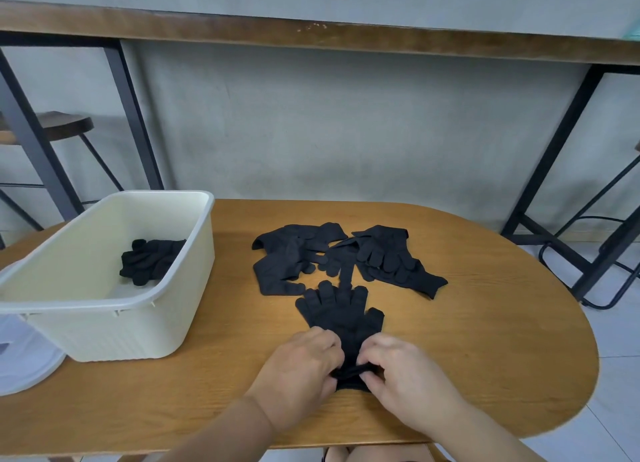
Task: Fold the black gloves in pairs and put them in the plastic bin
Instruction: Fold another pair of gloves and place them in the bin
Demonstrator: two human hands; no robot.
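Note:
A pair of black gloves [341, 314] lies flat on the wooden table [485, 323], fingers pointing away from me. My left hand [301, 364] and my right hand [398, 368] both pinch its cuff end near the table's front, where the fabric bunches between my fingers. Beyond it sits a loose pile of several black gloves [346, 257]. At the left stands the cream plastic bin [166, 323], with a folded bundle of black gloves [149, 261] inside.
A clear plastic lid [24, 361] lies at the table's left edge, partly under the bin. Behind the table are a dark metal-framed wooden counter [311, 36] and stools [62, 126] at the left and right.

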